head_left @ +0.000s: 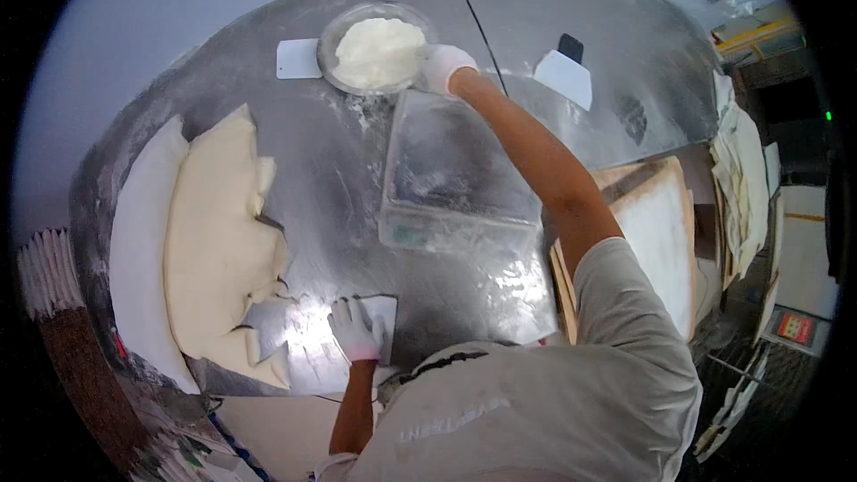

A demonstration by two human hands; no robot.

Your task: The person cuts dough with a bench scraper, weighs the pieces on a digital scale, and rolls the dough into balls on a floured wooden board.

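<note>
My right arm reaches to the far side of the metal table [330, 178]. There my white-gloved right hand [445, 69] is closed at the right rim of a round clear bowl [332, 73]. White flour [379, 52] is heaped in the bowl, and part of my fingers is hidden at the rim. Close to the front edge, my gloved left hand [355, 328] lies over a white dough scraper [386, 314], thumb on one side and fingers on the other. Left of it spreads a thick, pale sheet of dough [219, 223] with a ragged right edge.
A clear plastic box [460, 232] stands between my arms. White scrapers [297, 59] lie beside the bowl and at the far right, the latter by a dark one [570, 48]. A white cloth roll [143, 250] borders the dough. Floured wooden boards [656, 232] lean at right.
</note>
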